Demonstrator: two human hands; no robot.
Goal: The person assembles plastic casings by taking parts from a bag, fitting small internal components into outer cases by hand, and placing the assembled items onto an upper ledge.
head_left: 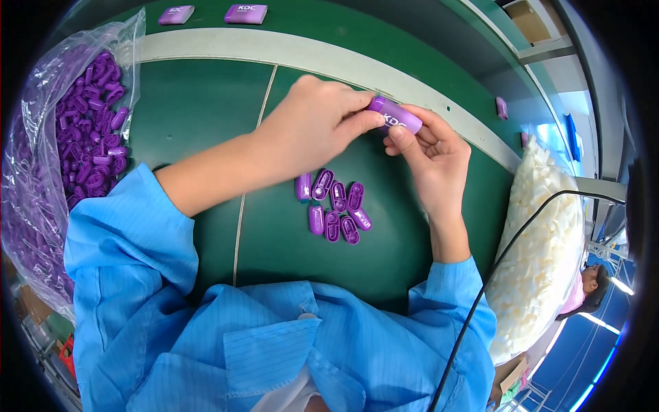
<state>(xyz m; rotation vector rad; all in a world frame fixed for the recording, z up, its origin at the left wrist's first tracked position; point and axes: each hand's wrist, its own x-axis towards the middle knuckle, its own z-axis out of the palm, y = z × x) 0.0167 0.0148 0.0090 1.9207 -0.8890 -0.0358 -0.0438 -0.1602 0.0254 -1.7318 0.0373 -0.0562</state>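
Green tabletop (pixel 398 247) open right of purple pieces (pixel 338 196); plastic bag (pixel 31 158) blocks left

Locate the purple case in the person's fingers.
In the head view, the purple case sits upper right of centre, between the left hand and right hand, beyond the loose purple pieces.

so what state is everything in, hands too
Left hand: pinching one end of the purple case
Right hand: gripping the other end
Purple case: held between both hands
Small purple parts: loose, some hollow side up
Clear bag: open, purple parts inside
Bag of pale pieces: bulging
Two far cases: lying apart
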